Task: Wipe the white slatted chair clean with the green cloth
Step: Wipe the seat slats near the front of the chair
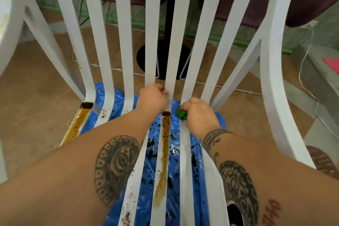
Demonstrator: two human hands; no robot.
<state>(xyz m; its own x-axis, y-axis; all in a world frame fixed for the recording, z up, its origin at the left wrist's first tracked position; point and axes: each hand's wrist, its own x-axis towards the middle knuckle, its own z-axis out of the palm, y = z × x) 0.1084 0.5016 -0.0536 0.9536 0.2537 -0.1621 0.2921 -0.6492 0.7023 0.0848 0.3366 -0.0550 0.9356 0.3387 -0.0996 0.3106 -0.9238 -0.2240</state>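
Left hand [153,98] grips a white chair [152,42] slat; right hand [199,115] clutches the bunched green cloth [180,114] against the neighbouring slat.

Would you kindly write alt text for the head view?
A person's right hand grips a green cloth at a white slatted chair; the left hand holds a slat. Brown stains streak the seat, blue plastic below.

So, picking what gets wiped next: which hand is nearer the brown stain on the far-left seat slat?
Left. The left hand pinches a back slat to the right of the brown stain; the right hand, holding the green cloth, is farther right.
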